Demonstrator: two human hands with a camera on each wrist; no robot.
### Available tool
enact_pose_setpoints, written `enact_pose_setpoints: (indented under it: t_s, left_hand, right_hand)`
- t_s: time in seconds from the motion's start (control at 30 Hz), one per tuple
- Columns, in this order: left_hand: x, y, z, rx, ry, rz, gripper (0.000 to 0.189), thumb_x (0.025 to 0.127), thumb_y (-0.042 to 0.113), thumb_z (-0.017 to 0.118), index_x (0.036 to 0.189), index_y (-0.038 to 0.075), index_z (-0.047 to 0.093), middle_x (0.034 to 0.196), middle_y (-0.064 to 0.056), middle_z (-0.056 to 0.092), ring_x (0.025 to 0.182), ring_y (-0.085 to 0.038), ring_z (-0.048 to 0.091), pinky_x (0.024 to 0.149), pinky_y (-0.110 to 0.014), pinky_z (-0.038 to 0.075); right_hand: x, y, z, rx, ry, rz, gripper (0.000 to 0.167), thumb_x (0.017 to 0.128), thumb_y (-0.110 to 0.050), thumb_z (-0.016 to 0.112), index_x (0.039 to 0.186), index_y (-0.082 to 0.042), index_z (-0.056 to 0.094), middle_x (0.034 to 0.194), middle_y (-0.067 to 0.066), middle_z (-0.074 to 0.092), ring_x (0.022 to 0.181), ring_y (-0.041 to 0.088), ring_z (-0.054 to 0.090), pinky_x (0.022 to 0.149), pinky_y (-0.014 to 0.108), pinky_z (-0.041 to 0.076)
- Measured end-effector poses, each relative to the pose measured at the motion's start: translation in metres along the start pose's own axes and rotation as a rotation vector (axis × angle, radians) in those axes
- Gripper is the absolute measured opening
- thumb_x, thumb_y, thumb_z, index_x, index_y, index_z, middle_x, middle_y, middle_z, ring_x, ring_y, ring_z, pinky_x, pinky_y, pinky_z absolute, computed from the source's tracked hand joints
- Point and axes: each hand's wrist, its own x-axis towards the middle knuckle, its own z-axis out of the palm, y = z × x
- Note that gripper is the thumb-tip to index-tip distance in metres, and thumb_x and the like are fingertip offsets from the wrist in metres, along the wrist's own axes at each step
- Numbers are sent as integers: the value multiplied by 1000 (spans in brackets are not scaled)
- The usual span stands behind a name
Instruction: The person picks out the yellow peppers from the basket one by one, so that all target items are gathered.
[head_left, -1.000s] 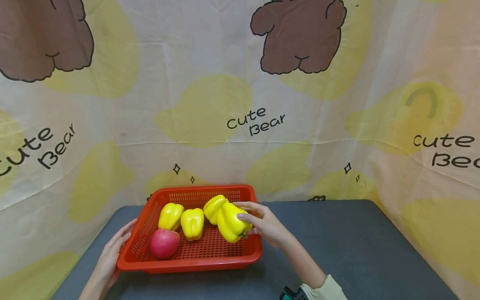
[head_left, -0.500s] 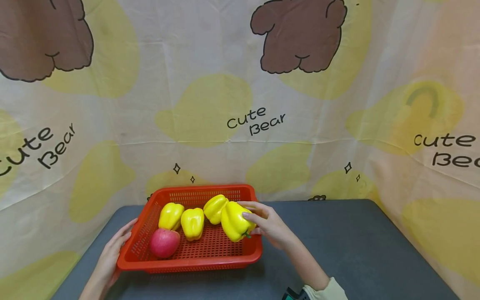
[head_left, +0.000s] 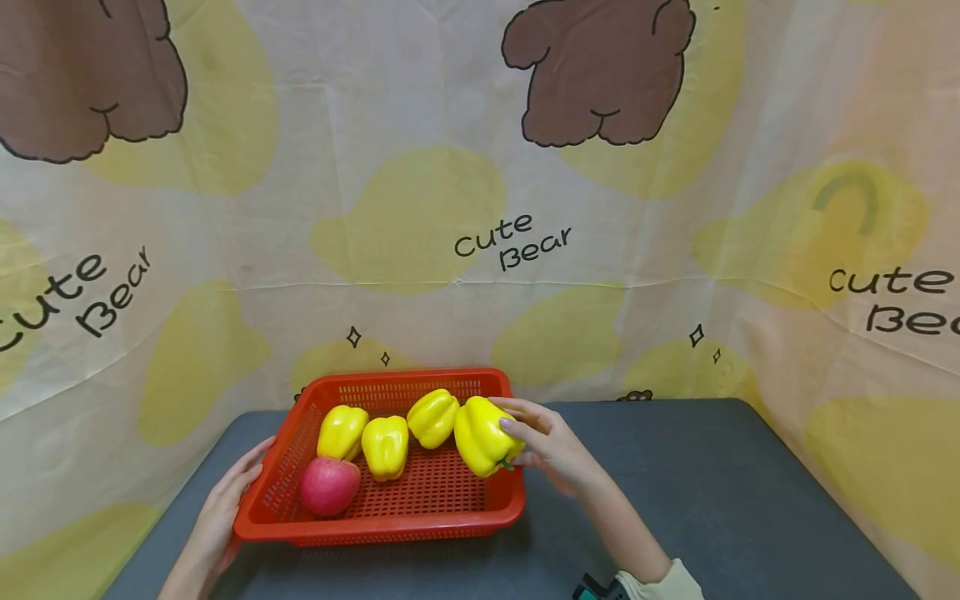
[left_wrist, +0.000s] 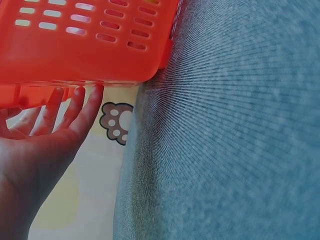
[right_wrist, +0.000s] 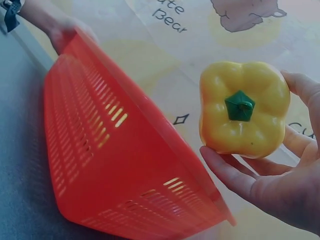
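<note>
A yellow bell pepper (head_left: pixel 483 437) with a green stem is gripped by my right hand (head_left: pixel 551 446) over the right end of a red plastic basket (head_left: pixel 386 527). In the right wrist view the pepper (right_wrist: pixel 245 110) shows its stem end, raised above the rim, with thumb and fingers around its side. My left hand (head_left: pixel 221 508) touches the basket's left side; in the left wrist view its extended fingertips (left_wrist: pixel 97 92) meet the underside of the rim. Inside the basket lie three more yellow bell peppers (head_left: pixel 386 448) and a red apple (head_left: pixel 330 487).
The basket stands on a dark grey-blue table (head_left: pixel 675 483), near its back edge. Behind it hangs a pale cloth (head_left: pixel 420 317) with bear prints and lettering. A dark device (head_left: pixel 596 587) sits at my right wrist by the sleeve.
My right hand has moved to the right with the gripped pepper, away from the pepper beside it in the basket. The left hand and the basket have stayed in place.
</note>
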Motion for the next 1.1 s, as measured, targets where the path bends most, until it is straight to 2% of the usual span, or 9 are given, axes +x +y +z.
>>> enact_pose_setpoints:
  t_s: [0.3, 0.57, 0.73, 1.1]
  left_hand:
    - [-1, 0, -1, -13, 4, -9, 37, 117, 30, 36, 147, 45, 52, 126, 32, 63, 108, -2, 70, 84, -31, 64]
    - [0, 2, 0, -7, 19, -38, 37, 117, 33, 37, 150, 44, 49, 124, 34, 63, 108, 0, 69, 85, -30, 63]
    - [0, 1, 0, -16, 4, -14, 37, 117, 31, 36, 149, 43, 50, 126, 32, 63, 108, -1, 70, 84, -31, 63]
    - [0, 1, 0, -7, 4, -16, 40, 117, 33, 37, 155, 39, 45, 127, 33, 63, 109, -1, 70, 85, -31, 63]
  right_hand:
    - [-7, -5, -7, -8, 21, -13, 57, 109, -22, 57, 159, 1, 40, 152, 26, 43, 116, 25, 58, 89, 35, 60]
    - [-8, -7, -13, -3, 11, -49, 57, 110, -21, 55, 158, 3, 39, 151, 25, 43, 118, 25, 58, 93, 36, 60]
    - [-8, -7, -16, -1, 18, -48, 56, 111, -21, 55, 159, 3, 38, 150, 24, 44, 119, 26, 58, 95, 38, 60]
    - [-7, -6, -21, 22, 37, -53, 61, 107, -17, 61, 159, 2, 38, 148, 21, 46, 119, 25, 60, 97, 36, 60]
